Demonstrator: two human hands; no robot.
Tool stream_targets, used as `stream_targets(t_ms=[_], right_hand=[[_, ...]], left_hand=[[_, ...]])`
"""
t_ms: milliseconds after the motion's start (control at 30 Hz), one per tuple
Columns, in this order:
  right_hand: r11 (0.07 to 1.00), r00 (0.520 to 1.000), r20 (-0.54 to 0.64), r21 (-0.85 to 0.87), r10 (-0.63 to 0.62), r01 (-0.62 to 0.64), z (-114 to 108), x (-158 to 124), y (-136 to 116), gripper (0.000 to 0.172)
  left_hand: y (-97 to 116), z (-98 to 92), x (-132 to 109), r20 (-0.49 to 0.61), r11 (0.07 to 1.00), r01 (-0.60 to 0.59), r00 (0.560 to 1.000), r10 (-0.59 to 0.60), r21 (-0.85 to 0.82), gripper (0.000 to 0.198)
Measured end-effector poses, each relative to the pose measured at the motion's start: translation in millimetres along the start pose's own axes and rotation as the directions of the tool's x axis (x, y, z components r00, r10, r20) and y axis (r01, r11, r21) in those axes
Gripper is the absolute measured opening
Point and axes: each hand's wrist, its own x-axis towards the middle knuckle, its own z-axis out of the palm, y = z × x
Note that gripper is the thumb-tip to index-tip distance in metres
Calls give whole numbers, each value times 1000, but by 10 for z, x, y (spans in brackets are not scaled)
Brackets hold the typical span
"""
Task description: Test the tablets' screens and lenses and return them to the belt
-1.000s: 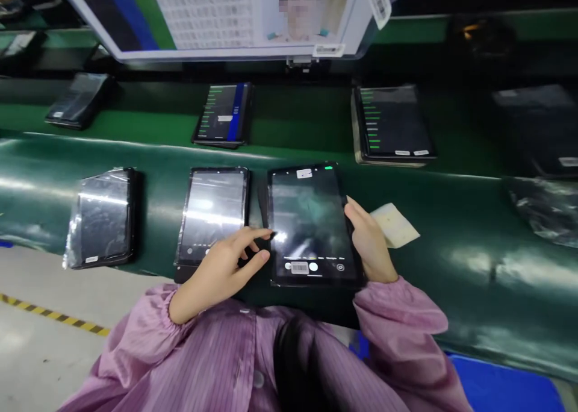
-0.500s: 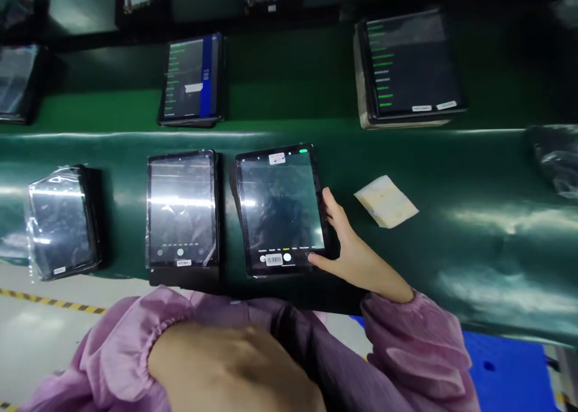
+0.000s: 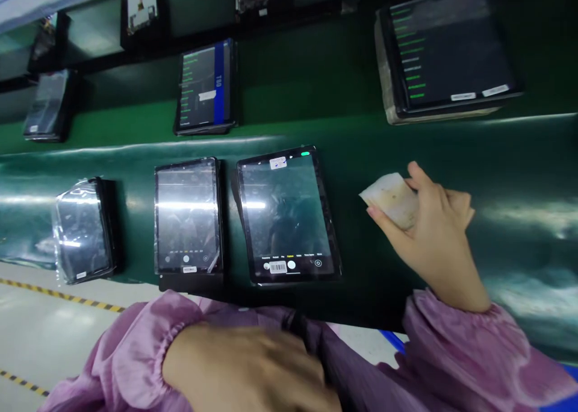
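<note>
My right hand [image 3: 436, 225] has its thumb and fingers closed round a folded, off-white wiping cloth [image 3: 394, 198] with small stains, at the right of the mat. Left of it lies a tablet [image 3: 286, 210] with a camera screen lit, a barcode label near its lower edge and a small marked sticker at its top. Close to my body, low in the view, my left hand [image 3: 253, 367] is smeared by motion and its fingers do not show clearly. A second tablet [image 3: 186, 213], under a reflective film, rests on a dark stack beside the first.
A film-wrapped tablet [image 3: 81, 231] lies farther left on the green mat [image 3: 510, 171]. Behind, a stack topped by a tablet with green text [image 3: 456, 50] stands at right, and another with a blue band [image 3: 205, 87] at centre-left.
My right hand has left the tablet's right edge, moved right and taken hold of the cloth. My left hand stays low near my body. The view has shifted and tilted somewhat.
</note>
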Motion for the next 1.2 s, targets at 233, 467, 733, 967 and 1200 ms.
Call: stream_targets(t_ms=[233,467,733,967,1200], right_hand=[[852,962,129,502,-242,147,273,-146,-405,85],[883,951,131,423,-281,203,398,-88,-482,56],[888,949,140,414,-281,202,461,-110,-525,58],[899,887,274,342,-372,272,513,-135,-585,82],[911,871,310,289,-381,295,554,-165,-674,80]], left_hand=[[-278,-57,-444,-474,640,498,850,-228,585,27],[-423,20,-634,-428,642,423,890,-160,639,19],[-500,41,-718,-414,642,360,907,-72,677,20],[-542,67,-801,-402,642,355,912,-77,680,14],[-534,8,-859,-360,633,335,928,-94,698,15]])
